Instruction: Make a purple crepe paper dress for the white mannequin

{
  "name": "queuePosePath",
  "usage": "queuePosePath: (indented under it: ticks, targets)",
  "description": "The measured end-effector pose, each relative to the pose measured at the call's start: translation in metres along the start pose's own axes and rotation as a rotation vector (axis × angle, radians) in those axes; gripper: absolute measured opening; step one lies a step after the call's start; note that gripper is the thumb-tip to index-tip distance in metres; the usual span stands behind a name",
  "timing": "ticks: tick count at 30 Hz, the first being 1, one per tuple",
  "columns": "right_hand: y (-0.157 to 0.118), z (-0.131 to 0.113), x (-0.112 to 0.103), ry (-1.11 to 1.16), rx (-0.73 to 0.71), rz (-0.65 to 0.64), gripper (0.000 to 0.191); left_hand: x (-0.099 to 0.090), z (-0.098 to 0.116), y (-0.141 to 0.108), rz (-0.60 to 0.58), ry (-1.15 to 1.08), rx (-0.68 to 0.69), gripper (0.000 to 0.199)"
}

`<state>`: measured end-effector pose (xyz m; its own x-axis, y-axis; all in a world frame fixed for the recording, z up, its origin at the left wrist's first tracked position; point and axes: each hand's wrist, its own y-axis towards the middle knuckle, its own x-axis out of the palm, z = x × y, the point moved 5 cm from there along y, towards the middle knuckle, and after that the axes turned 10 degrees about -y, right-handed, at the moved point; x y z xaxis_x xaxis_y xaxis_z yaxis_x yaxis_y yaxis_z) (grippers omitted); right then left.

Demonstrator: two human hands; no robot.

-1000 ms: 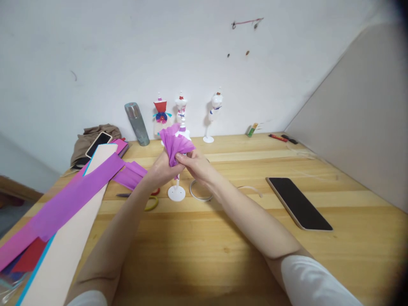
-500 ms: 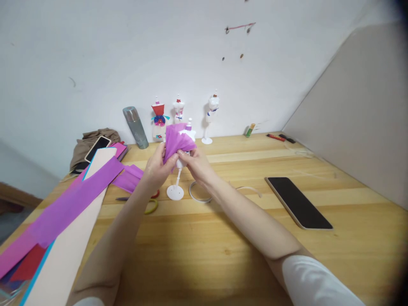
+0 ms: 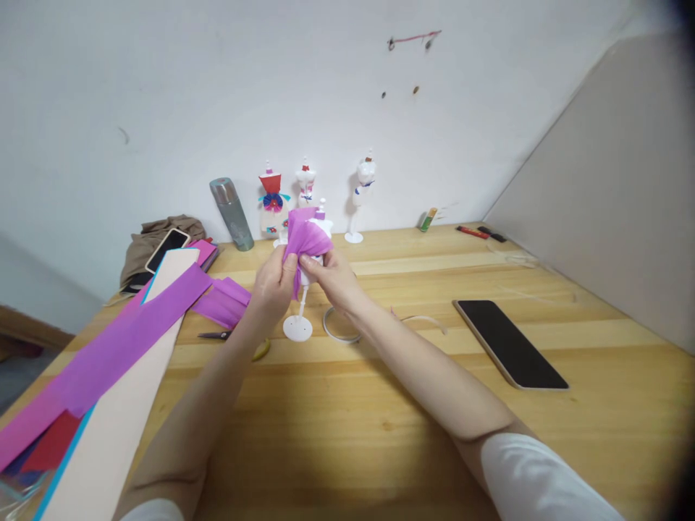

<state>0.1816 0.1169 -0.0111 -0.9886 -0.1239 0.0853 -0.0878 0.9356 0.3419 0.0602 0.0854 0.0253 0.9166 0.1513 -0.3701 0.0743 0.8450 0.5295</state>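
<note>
A small white mannequin on a round stand (image 3: 297, 328) is held up in front of me, its neck banded in purple. Pleated purple crepe paper (image 3: 307, 236) covers part of its torso. My left hand (image 3: 276, 281) pinches the paper's left edge between thumb and fingers. On the other side, my right hand (image 3: 335, 275) is closed on the paper at the mannequin's waist, thumb on the gathered folds; its other fingers are partly hidden behind the figure. Scissors (image 3: 261, 350) with a yellow handle lie partly under my left forearm.
Three dressed mannequins, one in a red top (image 3: 270, 185), stand by the wall near a grey bottle (image 3: 232, 215). Long paper strips (image 3: 130, 340) cover the left side. A tablet (image 3: 510, 344) lies right, a white ring (image 3: 341, 339) near the middle.
My left hand has shifted slightly right and turned, drawing the fanned paper's left side inward and narrower. My right hand stays in nearly the same place.
</note>
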Motion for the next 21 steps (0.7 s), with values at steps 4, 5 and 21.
queuePosePath:
  ticks: [4,5,21]
  targets:
    - [0.0,0.0,-0.001,-0.045,-0.007,0.0,0.036,0.002,-0.009,0.001,0.044,-0.131,-0.105,0.03]
    - [0.001,0.0,-0.001,-0.052,-0.009,0.001,0.036,0.003,-0.01,0.001,0.046,-0.157,-0.119,0.03]
    - [-0.001,-0.002,0.0,-0.02,-0.081,0.001,0.037,0.018,-0.009,-0.011,0.041,-0.183,-0.056,0.029]
